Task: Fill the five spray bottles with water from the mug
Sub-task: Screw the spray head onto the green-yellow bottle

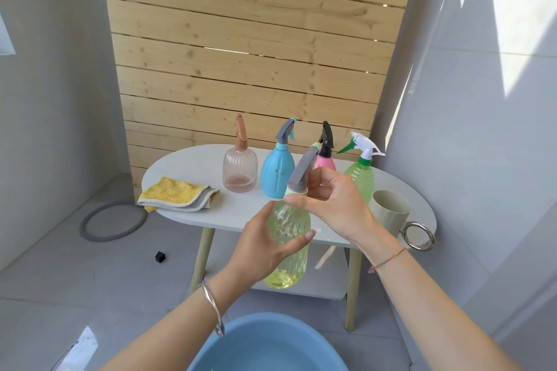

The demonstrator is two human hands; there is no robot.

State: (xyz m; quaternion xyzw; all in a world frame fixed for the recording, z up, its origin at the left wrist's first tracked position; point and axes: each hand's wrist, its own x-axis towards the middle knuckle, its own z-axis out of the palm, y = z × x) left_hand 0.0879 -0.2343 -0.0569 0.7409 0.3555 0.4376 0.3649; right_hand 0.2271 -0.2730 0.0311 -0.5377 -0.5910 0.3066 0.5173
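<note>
My left hand (265,247) grips the body of a yellow clear spray bottle (289,238), held in the air in front of the table, with a little liquid at its bottom. My right hand (328,202) pinches its neck collar under the grey spray head (300,173). On the white oval table (193,169) stand a pink clear bottle (240,170), a blue bottle (277,172), a pink bottle with a black head (326,156) and a green bottle (360,178). A beige mug (391,212) with a metal ring handle sits at the table's right front edge.
A folded yellow cloth (177,194) lies on the table's left end. A blue basin (268,346) sits on the floor below my arms. A grey ring (113,221) and a small black cube (160,257) lie on the tiled floor at left. Wooden slats stand behind.
</note>
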